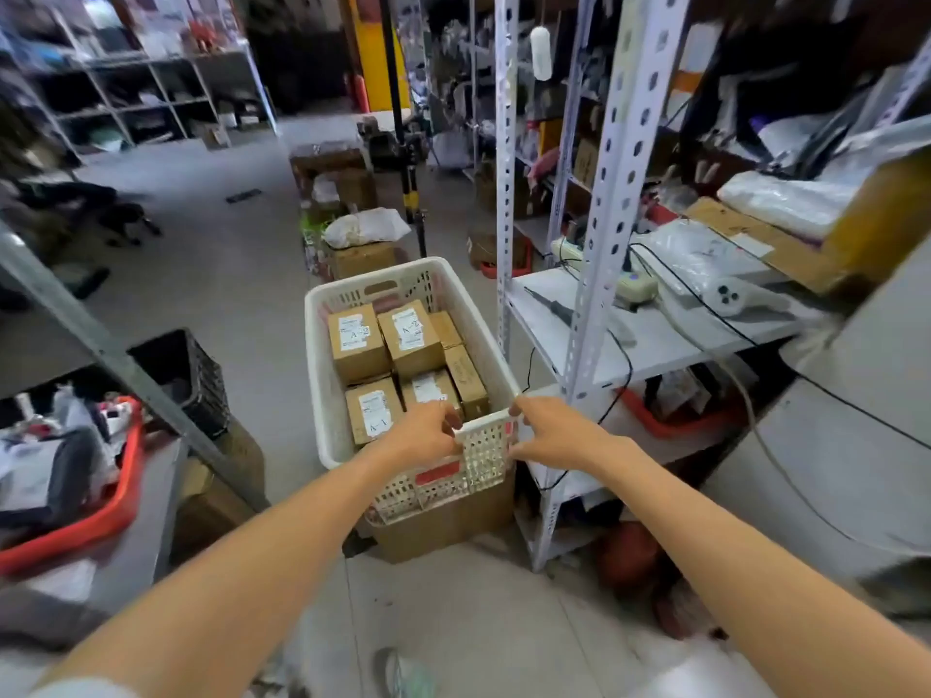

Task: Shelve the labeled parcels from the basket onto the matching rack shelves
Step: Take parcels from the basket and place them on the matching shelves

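Your left hand (pixel 425 435) and right hand (pixel 549 435) both closed on near rim of white basket (pixel 322 375), fingers curled over edge, one each side of near corner. Basket sits on brown carton (pixel 443 526) on floor, just beside white rack (pixel 599 234) at your right. Parcels (pixel 410 337) packed inside basket: 2 far ones labeled A-2, near-left one A-1, others' labels hidden or unreadable. Red tray (pixel 101 516) on bench at your left, well apart.
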`<state>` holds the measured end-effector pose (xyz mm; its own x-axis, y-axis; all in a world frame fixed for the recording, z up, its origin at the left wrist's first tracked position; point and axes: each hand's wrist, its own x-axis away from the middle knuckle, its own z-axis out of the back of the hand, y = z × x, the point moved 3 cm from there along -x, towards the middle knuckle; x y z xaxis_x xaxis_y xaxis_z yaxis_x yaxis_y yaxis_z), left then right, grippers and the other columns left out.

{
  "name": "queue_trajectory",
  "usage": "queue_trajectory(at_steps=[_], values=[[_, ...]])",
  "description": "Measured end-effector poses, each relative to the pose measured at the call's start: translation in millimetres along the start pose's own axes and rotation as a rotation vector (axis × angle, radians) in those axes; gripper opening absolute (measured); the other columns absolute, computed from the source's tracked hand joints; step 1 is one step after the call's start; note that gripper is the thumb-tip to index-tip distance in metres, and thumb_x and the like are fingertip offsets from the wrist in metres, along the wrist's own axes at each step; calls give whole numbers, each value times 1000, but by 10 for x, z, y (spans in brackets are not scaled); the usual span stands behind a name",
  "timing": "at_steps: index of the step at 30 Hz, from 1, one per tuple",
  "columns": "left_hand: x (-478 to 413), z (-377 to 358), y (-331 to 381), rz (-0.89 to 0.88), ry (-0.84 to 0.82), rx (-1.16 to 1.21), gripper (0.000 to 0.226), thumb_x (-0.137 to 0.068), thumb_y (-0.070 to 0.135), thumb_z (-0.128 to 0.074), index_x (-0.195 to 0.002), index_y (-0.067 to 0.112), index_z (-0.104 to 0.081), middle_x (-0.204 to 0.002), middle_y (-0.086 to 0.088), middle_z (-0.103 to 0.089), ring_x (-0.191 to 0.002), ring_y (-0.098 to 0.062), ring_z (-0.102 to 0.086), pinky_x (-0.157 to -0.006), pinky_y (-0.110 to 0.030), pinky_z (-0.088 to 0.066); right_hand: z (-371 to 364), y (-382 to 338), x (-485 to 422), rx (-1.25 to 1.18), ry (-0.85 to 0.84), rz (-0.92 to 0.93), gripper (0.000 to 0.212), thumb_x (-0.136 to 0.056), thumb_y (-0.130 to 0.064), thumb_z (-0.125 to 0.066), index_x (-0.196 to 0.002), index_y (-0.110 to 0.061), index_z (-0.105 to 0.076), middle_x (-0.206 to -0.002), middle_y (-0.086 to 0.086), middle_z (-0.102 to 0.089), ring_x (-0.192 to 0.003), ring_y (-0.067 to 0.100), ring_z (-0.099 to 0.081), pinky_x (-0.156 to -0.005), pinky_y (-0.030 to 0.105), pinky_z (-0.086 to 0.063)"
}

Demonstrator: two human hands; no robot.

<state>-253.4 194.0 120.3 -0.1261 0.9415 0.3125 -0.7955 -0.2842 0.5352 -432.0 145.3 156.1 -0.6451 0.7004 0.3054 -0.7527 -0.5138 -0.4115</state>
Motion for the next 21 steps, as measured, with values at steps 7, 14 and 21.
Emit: queue_trajectory(at_steps=[7, 14, 21], values=[[-400, 505, -765, 48, 52, 94, 25, -86, 19, -68, -108, 14, -60, -105, -2, -65, -93, -15, -61, -84, -31, -52, -72, -481, -975, 26, -25, 1, 42, -83, -24, -66, -118, -5, -51, -116, 13, -58, -104, 30, -58, -90, 47, -50], [-948, 934, -1229, 40, 62, 120, 25, -83, 15, -70, -106, 12, -62, -102, -3, -66, -93, -16, -60, -73, -23, -44, -85, -622, -1766, -6, 13, -64, 42, -83, -19, -64, -118, -2, -51, -111, 15, -60, -100, 30, -59, -85, 46, -51], [-1373, 1054, -1714, 122, 34, 197, 24, -85, 14, -68, -108, 13, -61, -100, -2, -64, -93, -16, -60, -79, -27, -48, -171, -638, -2343, -7, -96, -94, 44, -87, -26, -65, -121, -3, -50, -118, 11, -58, -107, 28, -56, -89, 37, -48]])
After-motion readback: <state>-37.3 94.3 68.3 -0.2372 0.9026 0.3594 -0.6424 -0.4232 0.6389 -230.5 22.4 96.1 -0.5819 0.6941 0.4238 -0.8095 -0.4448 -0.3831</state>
